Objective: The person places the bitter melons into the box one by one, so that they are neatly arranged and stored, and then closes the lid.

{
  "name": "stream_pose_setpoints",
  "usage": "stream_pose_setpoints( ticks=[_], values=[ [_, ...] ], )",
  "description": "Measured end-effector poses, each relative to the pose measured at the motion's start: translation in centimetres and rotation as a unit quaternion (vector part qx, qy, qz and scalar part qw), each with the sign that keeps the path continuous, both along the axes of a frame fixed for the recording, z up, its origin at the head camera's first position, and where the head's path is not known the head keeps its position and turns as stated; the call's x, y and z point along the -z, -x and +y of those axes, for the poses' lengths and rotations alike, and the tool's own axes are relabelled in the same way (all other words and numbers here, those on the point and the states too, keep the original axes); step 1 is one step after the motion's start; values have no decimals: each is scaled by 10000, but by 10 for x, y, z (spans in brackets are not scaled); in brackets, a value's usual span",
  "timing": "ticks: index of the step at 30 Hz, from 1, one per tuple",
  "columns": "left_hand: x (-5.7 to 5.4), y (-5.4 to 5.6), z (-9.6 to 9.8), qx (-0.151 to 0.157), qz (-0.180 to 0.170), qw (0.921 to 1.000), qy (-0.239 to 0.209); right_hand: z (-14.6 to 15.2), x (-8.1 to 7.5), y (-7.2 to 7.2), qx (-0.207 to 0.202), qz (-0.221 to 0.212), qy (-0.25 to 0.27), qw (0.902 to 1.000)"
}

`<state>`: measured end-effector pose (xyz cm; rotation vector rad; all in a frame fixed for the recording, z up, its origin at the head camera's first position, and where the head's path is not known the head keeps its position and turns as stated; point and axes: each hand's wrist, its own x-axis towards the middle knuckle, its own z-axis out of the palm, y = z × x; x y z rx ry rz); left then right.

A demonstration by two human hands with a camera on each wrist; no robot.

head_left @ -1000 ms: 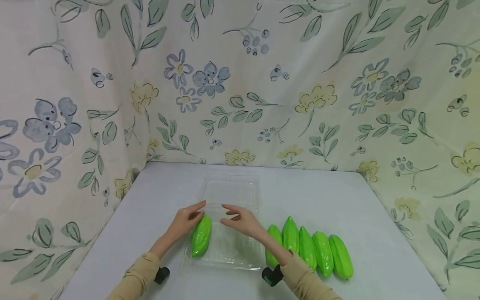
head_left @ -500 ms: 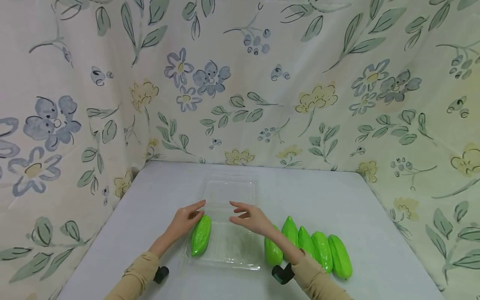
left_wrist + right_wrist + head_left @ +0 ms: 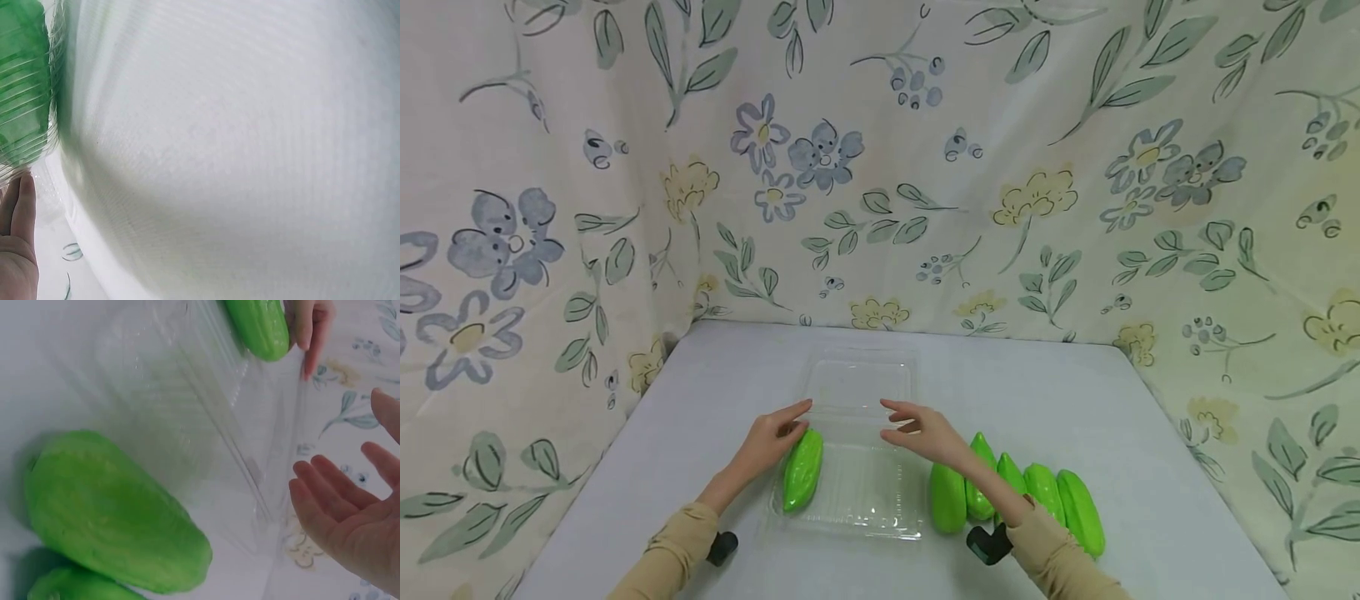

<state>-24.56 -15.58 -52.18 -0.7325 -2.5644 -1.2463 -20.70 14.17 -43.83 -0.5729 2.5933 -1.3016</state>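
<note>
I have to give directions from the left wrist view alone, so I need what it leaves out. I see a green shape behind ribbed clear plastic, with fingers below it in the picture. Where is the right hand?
Observer: In the head view, the right hand appears over the right edge of a clear, rectangular plastic container, holding nothing.
Operator: Is that container open?
Observer: Yes, its clear plastic lid lies folded back on the far side.
Operator: Are there any green pieces outside it?
Observer: Five glossy green, elongated vegetables lie side by side to its right.
</note>
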Motion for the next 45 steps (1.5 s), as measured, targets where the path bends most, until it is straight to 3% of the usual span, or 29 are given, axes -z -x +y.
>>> stream_pose_setpoints(
  ticks=[7, 14, 24, 35, 45],
  values=[
    [0, 1, 1, -31, 10, 10000, 52, 22, -2, -1, 133, 216, -139, 9996],
    [1, 1, 0, -91, 73, 9999, 91, 44, 0, -4, 433, -37, -195, 9989],
    [3, 2, -1, -29, 160, 9998, 61, 71, 0, -4, 713, -67, -373, 9967],
    [4, 2, -1, -22, -41, 10000, -16, 100, -3, -7, 869, -331, -506, 9944],
    [6, 3, -2, 10, -55, 10000, 26, 127, 5, -7, 1137, -466, -523, 9910]
  ],
)
